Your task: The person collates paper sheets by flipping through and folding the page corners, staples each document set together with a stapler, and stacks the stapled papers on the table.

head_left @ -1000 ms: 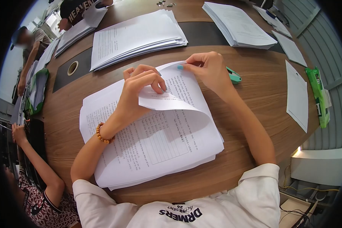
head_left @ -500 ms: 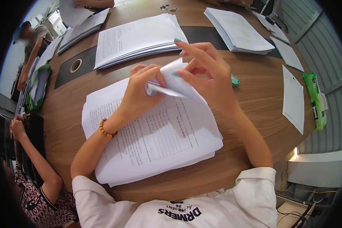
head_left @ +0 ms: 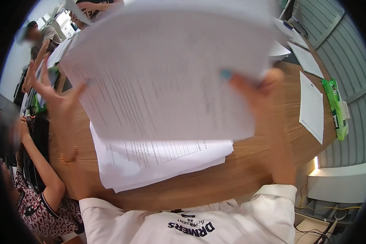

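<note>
Printed paper (head_left: 162, 81), blurred by motion, is raised in front of me; whether it is one sheet or several I cannot tell. My right hand (head_left: 258, 89) grips its right side, thumb on the near face and fingers behind. At the left edge, my left hand (head_left: 59, 95) has its fingers spread wide. Its thumb tip overlaps the paper's edge, though contact is unclear. Below lies a stack of printed sheets (head_left: 162, 166) with a ruled table on the top page. The raised paper hides the stack's far part.
A single sheet (head_left: 312, 107) and a green packet (head_left: 335, 110) lie along the right side of the wooden table (head_left: 272, 162). More papers (head_left: 307, 59) are at the far right. A co-worker's arm (head_left: 44, 162) rests at the left, and other people are at the far left.
The printed paper has come up off the stack and spread out before me. My left hand has moved left and opened; my right hand has moved right and now grips the paper's side.
</note>
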`<state>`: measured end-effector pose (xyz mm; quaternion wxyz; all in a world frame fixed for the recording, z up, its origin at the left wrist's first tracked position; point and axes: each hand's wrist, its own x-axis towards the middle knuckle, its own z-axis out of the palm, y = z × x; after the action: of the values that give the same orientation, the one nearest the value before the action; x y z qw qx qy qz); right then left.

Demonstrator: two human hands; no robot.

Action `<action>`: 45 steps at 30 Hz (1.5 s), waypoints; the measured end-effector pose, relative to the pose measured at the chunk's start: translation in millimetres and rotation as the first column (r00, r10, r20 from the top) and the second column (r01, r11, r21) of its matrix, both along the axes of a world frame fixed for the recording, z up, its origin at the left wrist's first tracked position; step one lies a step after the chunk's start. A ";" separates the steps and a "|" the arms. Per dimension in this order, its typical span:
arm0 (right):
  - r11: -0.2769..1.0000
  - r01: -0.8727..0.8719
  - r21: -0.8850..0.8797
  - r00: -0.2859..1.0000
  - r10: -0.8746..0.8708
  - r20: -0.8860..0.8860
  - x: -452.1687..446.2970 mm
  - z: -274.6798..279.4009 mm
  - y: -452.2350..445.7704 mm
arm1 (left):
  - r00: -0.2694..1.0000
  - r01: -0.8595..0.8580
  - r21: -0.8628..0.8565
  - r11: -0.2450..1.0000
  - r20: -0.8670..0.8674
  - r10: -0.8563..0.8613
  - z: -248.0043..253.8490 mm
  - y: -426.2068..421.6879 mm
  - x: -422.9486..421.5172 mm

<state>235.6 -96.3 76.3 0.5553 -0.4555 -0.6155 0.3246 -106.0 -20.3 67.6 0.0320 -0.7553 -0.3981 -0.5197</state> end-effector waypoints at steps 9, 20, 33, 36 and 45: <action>0.941 -0.086 0.328 0.991 0.114 -0.068 14.3 26.3 65.8 | 0.707 0.529 -0.279 0.801 0.667 -0.234 -1.5 23.3 -74.3; 0.998 -0.027 0.053 0.988 0.034 -0.153 -1.9 -30.0 29.3 | 0.695 0.447 -0.159 0.881 0.682 -0.230 -29.5 -69.4 1.3; 0.989 -0.148 -0.023 0.976 0.142 -0.168 -11.4 -41.0 26.6 | 0.790 0.414 -0.346 0.842 0.597 -0.143 -46.5 -64.1 9.8; 0.990 -0.138 -0.011 0.980 0.135 -0.147 -17.4 -43.9 23.5 | 0.848 0.313 -0.353 0.882 0.523 -0.091 -47.8 -72.9 16.9; 0.987 -0.135 0.083 0.986 0.142 -0.083 -16.7 -61.6 32.3 | 0.803 0.359 -0.382 0.851 0.592 -0.073 -66.5 -67.7 5.3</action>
<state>218.9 -64.0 14.7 0.5752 -0.3752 -0.6325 0.3583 -100.7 -88.0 1.1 -0.3336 -0.5960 -0.4132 -0.6023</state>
